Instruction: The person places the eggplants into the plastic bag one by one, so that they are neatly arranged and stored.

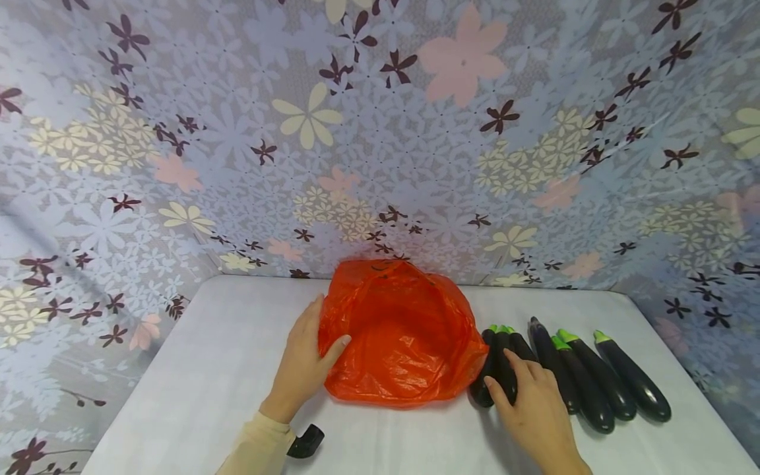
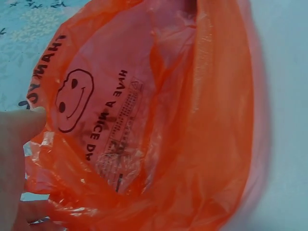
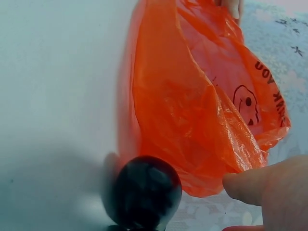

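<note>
A red plastic bag (image 1: 404, 356) stands on the white table with its mouth facing the head camera. A smiley and printed lettering show on its far wall in the left wrist view. My left hand (image 1: 305, 359) holds the bag's left side, thumb at the front and fingers along the outside. Black eggplants with green stem ends lie right of the bag. Over the nearest eggplants (image 1: 505, 369) my right hand (image 1: 534, 402) reaches with thumb and fingers apart. One eggplant's rounded end (image 3: 144, 192) shows in the right wrist view, with the thumb (image 3: 255, 185) apart from it.
More eggplants (image 1: 632, 376) lie slanted side by side farther right on the white table (image 1: 178, 389). A small black object (image 1: 306, 441) sits beside my left wrist. Floral cloth (image 1: 380, 165) rises behind the table's back edge and at both sides.
</note>
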{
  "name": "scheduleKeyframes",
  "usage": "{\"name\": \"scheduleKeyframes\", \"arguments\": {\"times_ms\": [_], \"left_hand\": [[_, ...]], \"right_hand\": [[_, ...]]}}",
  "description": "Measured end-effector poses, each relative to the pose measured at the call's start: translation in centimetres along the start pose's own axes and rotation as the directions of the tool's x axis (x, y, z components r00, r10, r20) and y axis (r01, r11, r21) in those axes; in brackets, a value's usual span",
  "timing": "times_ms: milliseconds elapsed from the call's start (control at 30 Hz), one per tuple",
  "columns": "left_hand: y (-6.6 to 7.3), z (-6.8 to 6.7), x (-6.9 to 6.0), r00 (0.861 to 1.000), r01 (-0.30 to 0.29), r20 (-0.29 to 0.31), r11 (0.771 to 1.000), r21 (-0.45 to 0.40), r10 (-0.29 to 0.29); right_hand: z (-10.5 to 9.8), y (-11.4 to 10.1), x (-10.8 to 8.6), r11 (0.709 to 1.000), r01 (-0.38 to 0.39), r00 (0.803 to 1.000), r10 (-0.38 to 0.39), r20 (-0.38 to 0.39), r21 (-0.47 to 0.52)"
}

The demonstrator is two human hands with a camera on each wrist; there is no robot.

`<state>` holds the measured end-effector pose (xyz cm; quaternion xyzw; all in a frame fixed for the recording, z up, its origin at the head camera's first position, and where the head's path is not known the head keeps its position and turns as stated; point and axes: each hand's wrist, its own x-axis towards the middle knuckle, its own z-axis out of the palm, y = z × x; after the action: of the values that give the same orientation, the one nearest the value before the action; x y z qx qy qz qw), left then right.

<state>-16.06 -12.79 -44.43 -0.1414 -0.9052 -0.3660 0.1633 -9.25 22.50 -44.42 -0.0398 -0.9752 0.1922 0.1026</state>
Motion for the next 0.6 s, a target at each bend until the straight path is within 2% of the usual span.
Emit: {"name": "scheduleKeyframes", "arguments": {"times_ms": [200,433,600], "left_hand": [[-0.3,0.4,0.0,0.999,-0.028,-0.014,1.000,0.006,0.028],[-0.4,0.9,0.0,0.999,-0.042,-0.032,0.999,0.009,0.042],[-0.4,1.3,-0.2,0.999,-0.029,-0.032,0.999,0.027,0.030]], "right_hand": [[0.1,-0.3,0.3,0.999,-0.020,0.997,0.023,0.073,-0.035],[0.9,-0.3,0.4,0.997,0.058,0.998,-0.058,0.012,-0.049],[1.4,-0.3,0.7,0.993,0.072,0.997,-0.071,0.017,-0.090]]}}
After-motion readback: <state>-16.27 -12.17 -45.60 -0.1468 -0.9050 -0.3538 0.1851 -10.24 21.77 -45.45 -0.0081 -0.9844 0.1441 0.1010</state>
